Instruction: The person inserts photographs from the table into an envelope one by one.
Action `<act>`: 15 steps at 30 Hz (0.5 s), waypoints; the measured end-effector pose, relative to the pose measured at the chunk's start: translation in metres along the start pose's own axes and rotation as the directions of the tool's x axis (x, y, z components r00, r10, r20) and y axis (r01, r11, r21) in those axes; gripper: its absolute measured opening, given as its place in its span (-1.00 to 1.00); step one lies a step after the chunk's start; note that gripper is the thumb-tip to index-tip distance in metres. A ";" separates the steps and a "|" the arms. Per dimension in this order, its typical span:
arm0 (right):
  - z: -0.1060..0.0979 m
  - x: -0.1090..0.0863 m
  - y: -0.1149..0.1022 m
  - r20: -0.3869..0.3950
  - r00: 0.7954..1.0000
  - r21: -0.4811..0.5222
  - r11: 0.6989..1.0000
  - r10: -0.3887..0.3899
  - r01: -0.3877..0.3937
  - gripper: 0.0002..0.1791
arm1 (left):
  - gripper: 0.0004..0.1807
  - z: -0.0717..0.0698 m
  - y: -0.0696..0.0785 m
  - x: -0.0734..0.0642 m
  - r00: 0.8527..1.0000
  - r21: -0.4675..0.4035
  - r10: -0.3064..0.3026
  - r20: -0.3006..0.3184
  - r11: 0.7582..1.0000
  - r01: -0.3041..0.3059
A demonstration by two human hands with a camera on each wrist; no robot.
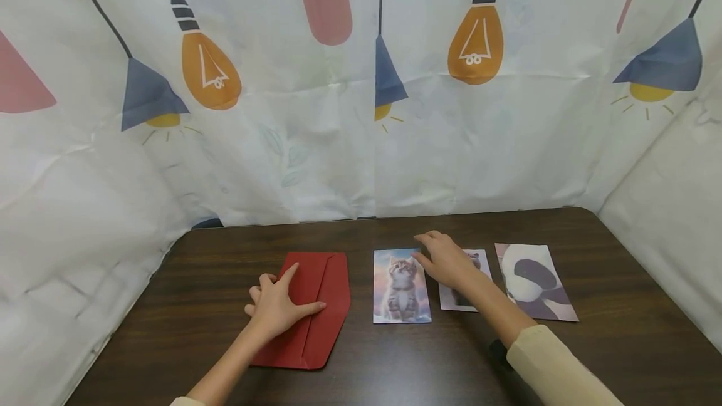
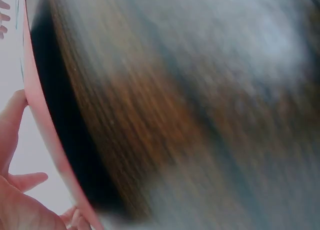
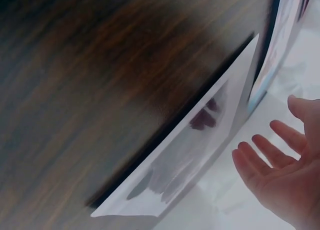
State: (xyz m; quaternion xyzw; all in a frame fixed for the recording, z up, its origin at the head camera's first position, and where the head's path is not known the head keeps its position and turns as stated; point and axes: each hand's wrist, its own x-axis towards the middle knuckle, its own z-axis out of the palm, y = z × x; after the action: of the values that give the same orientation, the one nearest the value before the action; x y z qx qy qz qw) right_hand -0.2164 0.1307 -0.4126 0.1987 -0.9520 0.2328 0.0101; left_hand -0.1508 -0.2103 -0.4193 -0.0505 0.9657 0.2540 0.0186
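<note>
Envelope (image 1: 329, 306), red, lies under the left hand (image 1: 275, 310) in the head view, its thumb stretched across toward the flap's edge and its index finger reaching up the paper; the hand is spread, thumb and index finger well apart. Between the two hands lies a kitten card (image 1: 402, 296), nearer the right hand (image 1: 448, 262), whose fingertips hang about its upper right corner; from above, I cannot tell whether they touch it. That hand grips nothing, its thumb apart from bent fingers. Partly hidden beneath the right hand and forearm is a second card (image 1: 451, 298). To the right of that hand lies a larger white-and-purple card (image 1: 533, 277). All rest on a dark wooden table (image 1: 214, 287), with a lamp-printed curtain (image 1: 254, 161) beyond both hands.

In the left wrist view, the envelope shows as a thin pinkish band beside the left hand, whose digits are spread; the table is blurred.

In the right wrist view, the right hand's fingers are loosely curved and clasp nothing. The second card lies just beside them, seen edge-on, the kitten card past the fingertips.
</note>
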 end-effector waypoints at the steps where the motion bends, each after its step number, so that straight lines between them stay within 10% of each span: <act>1: 0.001 0.000 0.000 0.002 1.000 -0.005 1.000 0.002 -0.001 -0.51 | 0.18 0.000 0.000 0.000 1.000 0.003 0.004 0.001 1.000 -0.004; 15: 0.010 0.011 0.003 0.020 0.999 0.011 0.999 0.044 -0.045 -0.59 | 0.08 -0.004 -0.002 -0.002 0.998 0.072 0.056 0.010 0.996 -0.056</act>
State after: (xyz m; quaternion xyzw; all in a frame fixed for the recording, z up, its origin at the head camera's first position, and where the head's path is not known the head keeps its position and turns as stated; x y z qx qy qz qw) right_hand -0.2263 0.1244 -0.4219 0.1798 -0.9549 0.2363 -0.0055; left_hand -0.1483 -0.2140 -0.4165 -0.0217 0.9752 0.2197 0.0169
